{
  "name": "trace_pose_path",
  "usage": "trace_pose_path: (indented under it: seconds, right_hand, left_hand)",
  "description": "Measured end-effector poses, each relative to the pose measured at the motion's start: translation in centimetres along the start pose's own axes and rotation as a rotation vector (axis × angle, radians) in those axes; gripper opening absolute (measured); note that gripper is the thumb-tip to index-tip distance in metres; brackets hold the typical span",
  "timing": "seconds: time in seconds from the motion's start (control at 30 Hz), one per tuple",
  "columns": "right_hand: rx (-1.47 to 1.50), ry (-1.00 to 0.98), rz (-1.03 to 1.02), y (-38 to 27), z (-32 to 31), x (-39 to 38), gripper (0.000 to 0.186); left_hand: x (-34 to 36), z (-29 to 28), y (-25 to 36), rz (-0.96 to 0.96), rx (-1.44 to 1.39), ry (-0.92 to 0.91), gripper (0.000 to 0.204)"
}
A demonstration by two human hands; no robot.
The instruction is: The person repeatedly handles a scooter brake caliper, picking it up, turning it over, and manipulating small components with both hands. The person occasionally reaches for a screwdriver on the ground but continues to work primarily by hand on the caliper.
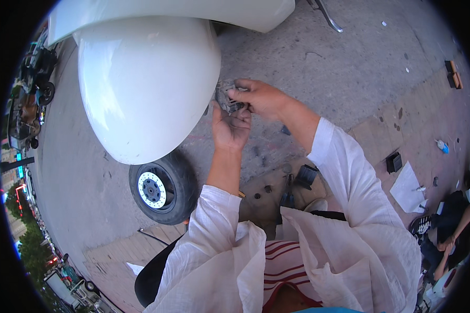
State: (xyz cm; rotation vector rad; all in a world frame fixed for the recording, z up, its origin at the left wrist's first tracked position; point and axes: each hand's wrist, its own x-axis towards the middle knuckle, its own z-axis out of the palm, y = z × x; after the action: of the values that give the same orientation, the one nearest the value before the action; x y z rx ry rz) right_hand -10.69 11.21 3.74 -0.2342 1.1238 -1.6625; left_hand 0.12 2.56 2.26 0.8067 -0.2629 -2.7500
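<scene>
Both my hands are raised in front of me at a grimy grey metal part (224,94), which has a small dark piece at its lower side. My right hand (260,98) pinches it from the right, thumb and fingers closed. From below, my left hand (231,128) bears it with the palm turned up and the fingers curled. Some of the part is hidden behind my fingers. Close on the left is a large glossy white fender (146,83). Under the fender's lower end lies a detached-looking wheel (180,182) with a black tyre and a pale perforated ring.
Near my knees lie pliers (288,192) and a black box-shaped piece (306,176). Farther right are a white sheet (406,188), a blue-and-white bottle (442,146) and a seated person (446,235). A metal stand (326,15) juts out at the top.
</scene>
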Motion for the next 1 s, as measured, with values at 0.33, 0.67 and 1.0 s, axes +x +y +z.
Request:
trace_pose_path:
  seconds: [0.33,0.67,1.0]
  right_hand:
    - [-0.335,0.263,0.026,-1.1,2.7,0.1,0.065]
    - [-0.081,0.091,-0.01,-0.5,1.1,-0.9,0.059]
    - [-0.391,0.219,-0.171,0.4,2.0,-1.6,0.046]
  left_hand:
    - [0.5,-0.1,-1.1,0.071,0.021,0.071,0.044]
    - [0.8,-1.7,-0.5,-0.023,-0.031,-0.111,0.045]
    - [1.2,-1.8,-0.1,-0.048,0.045,-0.059,0.046]
